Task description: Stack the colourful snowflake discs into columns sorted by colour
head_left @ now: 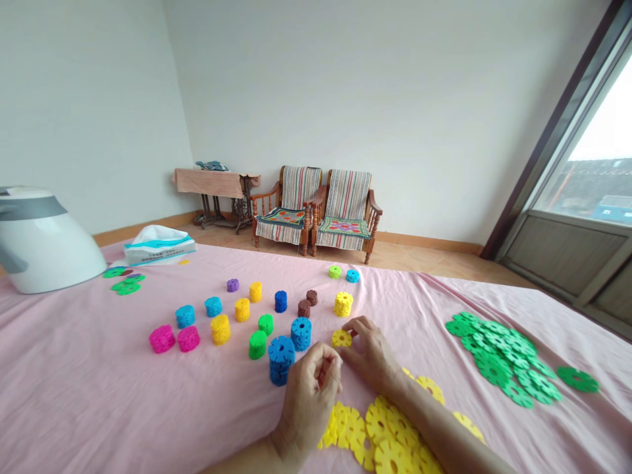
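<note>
My left hand (pixel 310 395) is curled with the fingertips pinched together just right of a tall blue stack of toothed discs (pixel 281 359); what the fingers hold is hidden. My right hand (pixel 371 352) rests on the pink cloth (pixel 99 395), its fingertips pinching a short yellow disc stack (pixel 341 338). Loose yellow discs (pixel 385 438) lie in a heap below both wrists. Another blue stack (pixel 301 332) stands just behind the hands, and a yellow stack (pixel 343 303) farther back.
Several small stacks in pink (pixel 162 338), yellow (pixel 220 328), green (pixel 257 344), blue, brown and purple dot the cloth. A heap of green discs (pixel 498 355) lies at right. A white appliance (pixel 39 243) and tissue pack (pixel 158 245) sit far left. Two armchairs (pixel 316 210) stand behind.
</note>
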A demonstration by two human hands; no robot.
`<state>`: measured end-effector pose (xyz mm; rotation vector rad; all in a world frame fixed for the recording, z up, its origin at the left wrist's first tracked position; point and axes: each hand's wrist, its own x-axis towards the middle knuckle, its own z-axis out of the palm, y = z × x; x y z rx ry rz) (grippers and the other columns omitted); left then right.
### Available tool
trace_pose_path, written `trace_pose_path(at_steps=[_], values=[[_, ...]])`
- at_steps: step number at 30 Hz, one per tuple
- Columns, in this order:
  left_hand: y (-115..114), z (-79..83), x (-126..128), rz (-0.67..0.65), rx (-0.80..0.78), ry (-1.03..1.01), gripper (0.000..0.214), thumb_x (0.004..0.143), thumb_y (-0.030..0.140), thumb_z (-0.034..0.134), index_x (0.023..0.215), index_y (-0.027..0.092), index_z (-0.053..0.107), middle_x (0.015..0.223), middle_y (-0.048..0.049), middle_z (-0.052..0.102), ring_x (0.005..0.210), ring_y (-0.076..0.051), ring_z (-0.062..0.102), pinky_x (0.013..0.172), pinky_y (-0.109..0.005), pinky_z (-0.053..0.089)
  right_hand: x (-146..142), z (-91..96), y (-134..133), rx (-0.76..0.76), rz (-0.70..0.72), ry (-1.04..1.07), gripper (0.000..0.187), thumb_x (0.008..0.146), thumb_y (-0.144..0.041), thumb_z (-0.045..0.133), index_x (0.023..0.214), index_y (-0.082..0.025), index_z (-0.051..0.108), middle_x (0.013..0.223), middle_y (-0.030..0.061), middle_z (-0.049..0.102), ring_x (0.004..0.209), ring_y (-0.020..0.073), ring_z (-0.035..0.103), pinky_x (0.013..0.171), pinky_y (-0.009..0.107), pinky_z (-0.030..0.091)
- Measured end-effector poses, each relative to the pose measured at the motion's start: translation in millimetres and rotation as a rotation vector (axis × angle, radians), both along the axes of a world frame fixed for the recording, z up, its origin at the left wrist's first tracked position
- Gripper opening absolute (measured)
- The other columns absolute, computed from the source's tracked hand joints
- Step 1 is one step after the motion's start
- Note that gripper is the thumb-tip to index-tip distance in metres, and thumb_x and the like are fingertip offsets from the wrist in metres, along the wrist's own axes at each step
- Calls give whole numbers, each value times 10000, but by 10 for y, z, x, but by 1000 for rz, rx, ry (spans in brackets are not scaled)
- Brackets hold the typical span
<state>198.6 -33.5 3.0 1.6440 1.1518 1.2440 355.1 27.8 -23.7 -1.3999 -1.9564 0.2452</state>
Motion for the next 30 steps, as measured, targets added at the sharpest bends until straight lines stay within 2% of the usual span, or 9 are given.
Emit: trace_pose_path(at_steps=[15, 19, 22, 25, 27, 30], values=[[-7, 0, 10, -29, -34, 22, 203, 854, 300, 470, 686, 187, 469, 504, 41, 518, 428, -89, 469, 447, -172, 367, -36, 15, -9, -12, -41, -29, 222, 695, -303, 663, 886, -205, 605, 912, 50, 601, 862, 212, 572, 791, 343, 424], [-5, 11, 17, -37, -34, 41, 199, 860, 300, 459, 695, 189, 463, 509, 41, 520, 433, -93, 473, 456, -178, 371, -39, 24, -24, -3, -15, -7, 240, 701, -306, 654, 910, -200, 603, 922, 50, 601, 842, 202, 580, 799, 351, 430], [-7, 20, 16, -31, -28, 57, 202, 864, 300, 446, 694, 191, 457, 509, 40, 521, 433, -96, 475, 462, -185, 372, -17, 31, -26, 1, 14, 93, 267, 745, -340, 602, 967, -193, 590, 942, 57, 600, 794, 181, 595, 763, 335, 454], [-19, 33, 3, -39, -4, 93, 186, 858, 284, 443, 697, 193, 460, 518, 38, 520, 459, -106, 491, 479, -195, 374, 37, 52, -2, -29, -46, 266, 262, 808, -408, 507, 897, -178, 596, 909, 71, 611, 720, 166, 601, 639, 286, 472], [-41, 49, -9, -69, 37, 146, 161, 846, 252, 446, 699, 192, 470, 553, 26, 529, 506, -117, 508, 504, -204, 379, 80, 71, 20, -73, -124, 364, 318, 834, -452, 449, 817, -172, 597, 812, 67, 624, 665, 168, 597, 579, 272, 459], [-97, 91, -26, -143, 140, 267, 56, 783, 176, 481, 733, 187, 505, 652, -4, 559, 605, -138, 524, 570, -229, 397, 125, 92, 43, -133, -186, 438, 375, 839, -486, 417, 753, -167, 596, 655, 42, 611, 618, 180, 594, 568, 275, 446]])
